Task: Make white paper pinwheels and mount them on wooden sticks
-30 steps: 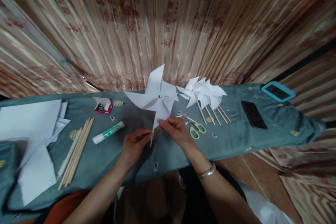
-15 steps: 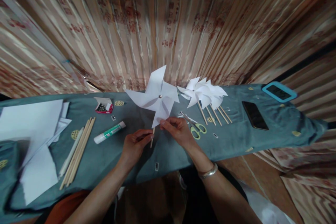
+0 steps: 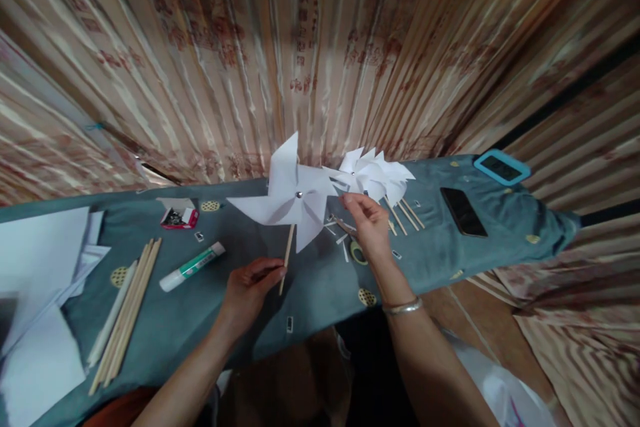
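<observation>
A white paper pinwheel with a silver pin at its centre stands upright on a thin wooden stick. My left hand pinches this stick well below the blades. Just right of the pinwheel is my right hand, its fingers curled together close to the tip of a blade; no object shows in them. Behind that hand lie green-handled scissors, partly hidden by it, with thin paper scraps beside them. Several finished pinwheels lie overlapping beyond my right hand, their sticks pointing toward me.
Left on the cloth-covered table are white paper sheets, wooden sticks, a glue stick and an open red box of pins. A phone and a blue-framed timer lie right. A curtain hangs behind.
My right hand has left the lower blade and moved up and right, now covering part of the scissors. My left hand keeps hold of the stick. The view has shifted slightly right.
</observation>
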A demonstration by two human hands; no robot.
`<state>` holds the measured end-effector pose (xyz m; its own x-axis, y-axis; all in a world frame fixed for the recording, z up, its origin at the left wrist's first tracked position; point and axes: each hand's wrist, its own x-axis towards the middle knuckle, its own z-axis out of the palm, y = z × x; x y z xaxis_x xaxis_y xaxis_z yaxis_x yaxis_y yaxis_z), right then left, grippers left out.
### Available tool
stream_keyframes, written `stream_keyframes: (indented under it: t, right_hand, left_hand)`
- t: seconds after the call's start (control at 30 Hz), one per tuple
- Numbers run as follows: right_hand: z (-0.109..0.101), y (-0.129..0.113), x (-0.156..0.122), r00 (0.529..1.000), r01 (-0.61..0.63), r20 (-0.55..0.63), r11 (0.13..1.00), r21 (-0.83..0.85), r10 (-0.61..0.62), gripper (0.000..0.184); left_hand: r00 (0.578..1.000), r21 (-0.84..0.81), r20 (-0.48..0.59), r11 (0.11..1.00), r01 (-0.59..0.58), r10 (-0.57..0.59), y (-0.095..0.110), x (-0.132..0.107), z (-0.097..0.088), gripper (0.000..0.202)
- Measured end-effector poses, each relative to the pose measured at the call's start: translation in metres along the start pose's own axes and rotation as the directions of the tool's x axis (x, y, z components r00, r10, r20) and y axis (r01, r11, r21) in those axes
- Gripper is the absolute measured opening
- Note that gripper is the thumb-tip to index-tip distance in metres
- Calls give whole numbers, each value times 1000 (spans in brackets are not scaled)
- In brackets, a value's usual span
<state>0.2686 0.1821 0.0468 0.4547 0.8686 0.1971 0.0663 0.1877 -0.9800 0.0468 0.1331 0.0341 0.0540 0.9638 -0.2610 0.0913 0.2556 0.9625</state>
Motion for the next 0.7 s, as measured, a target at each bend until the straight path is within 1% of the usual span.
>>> stream_keyframes:
  t: [0.13,0.27,0.37,0.43,0.5,0.57,0.7]
  right_hand:
    - [-2,0,6,999,0,-32,1000,31,1,33]
    - [-3,1,10,999,-9,-47,999,46,11,33]
    - [-5,2,13,998,-6,-64,999,47,9,34]
    - [-7,2,14,998,24,-59,1000,17,-23,36]
    - [-10,0,14,997,66,-31,997,-40,-67,39]
    - [-12,-3,13,995,100,22,991,-94,-98,41]
    - [-13,-5,11,985,133,129,983,-125,-117,39]
  left_hand:
    - [999,13,39,1000,0,0,-2,-1,3,19]
    - [998,49,65,998,-25,22,-5,0,3,17]
    - [997,78,76,997,-9,3,-6,-1,3,18]
    - [996,91,83,996,16,-23,-5,-2,4,20]
    - [995,103,89,994,37,-46,-4,-4,4,21]
    - [993,117,99,992,52,-64,-4,-5,4,23]
    - [987,118,122,989,86,-101,-3,-6,5,25]
